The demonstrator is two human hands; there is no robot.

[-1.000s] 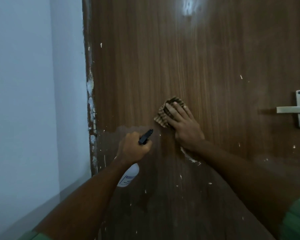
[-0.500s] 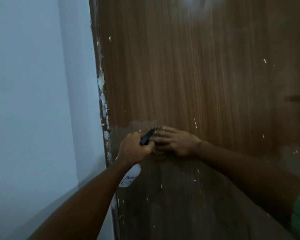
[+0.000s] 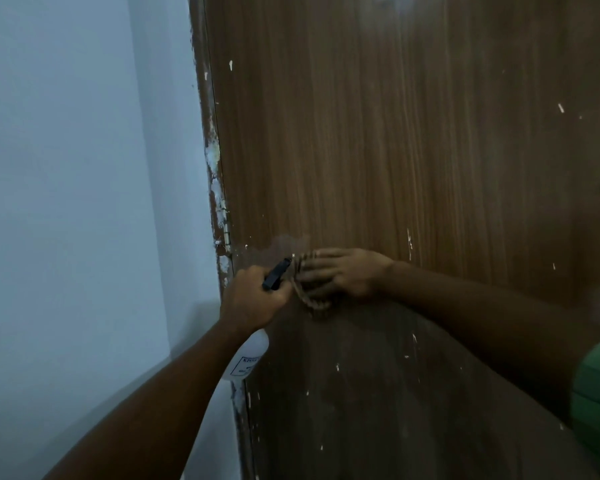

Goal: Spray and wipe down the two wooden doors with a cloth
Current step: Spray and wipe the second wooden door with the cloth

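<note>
You are standing close to a brown wooden door (image 3: 413, 150) that is filling the centre and right of the frame, with a pale wall (image 3: 66, 202) running down the left. Your right hand (image 3: 343, 275), just below the middle of the frame, is pressing a striped cloth (image 3: 309, 301) flat against the door with the fingers stretched out towards the left; the cloth is bunching out beneath and ahead of the fingertips. Your left hand (image 3: 253, 299), directly to its left, is gripping the neck of a white spray bottle (image 3: 246, 358), fingers curled round it, with the black nozzle (image 3: 276, 273) pointing up and right, almost touching the cloth.

A second ago the cloth was sitting higher and further right on the panel, under upward-pointing fingers. It is now lying lower and closer to the chipped, paint-flecked door frame (image 3: 215, 188) at the left edge, with the hand turned sideways. The view has also shifted, so the door handle is no longer showing clearly at the right edge.

A darker, damp-looking patch is spreading from the cloth's level downwards, while the wood above is looking drier. That suggests you are working through this lower band towards the hinge side. Only one door is in view, and white specks are dotting its surface.
</note>
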